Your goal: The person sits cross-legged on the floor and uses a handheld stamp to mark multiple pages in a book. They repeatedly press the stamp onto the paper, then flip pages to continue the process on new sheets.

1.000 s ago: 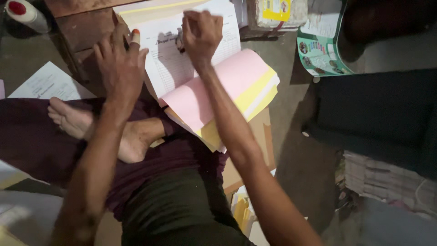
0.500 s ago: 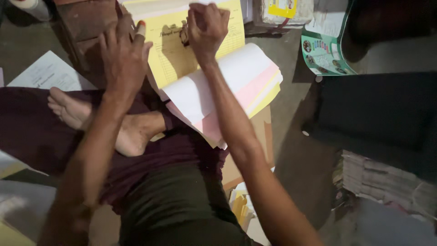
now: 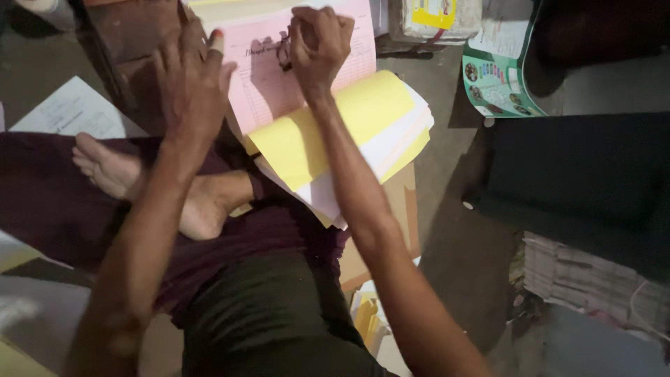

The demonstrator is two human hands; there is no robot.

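A thick pad of coloured forms lies in front of my crossed legs, with a pink sheet (image 3: 269, 84) on top. Turned-over yellow sheets (image 3: 349, 126) and white sheets (image 3: 324, 199) hang down towards me over its near edge. My left hand (image 3: 192, 80) rests flat on the pad's left edge, fingers apart, holding nothing. My right hand (image 3: 317, 38) is clenched in a fist on the pink sheet. A small dark object (image 3: 284, 52) shows at its left side; its kind is unclear.
My bare foot (image 3: 125, 174) lies on my lap at the left. A white printed sheet (image 3: 70, 112) lies far left, a green printed sheet (image 3: 499, 80) upper right. A dark cushion (image 3: 579, 167) and a paper stack (image 3: 586, 279) are at right, a cardboard box (image 3: 398, 209) under the pad.
The top sheet went from white to yellow to pink as sheets were turned down towards me. My right fist stayed near the top of the pad; my left hand stayed on its left edge.
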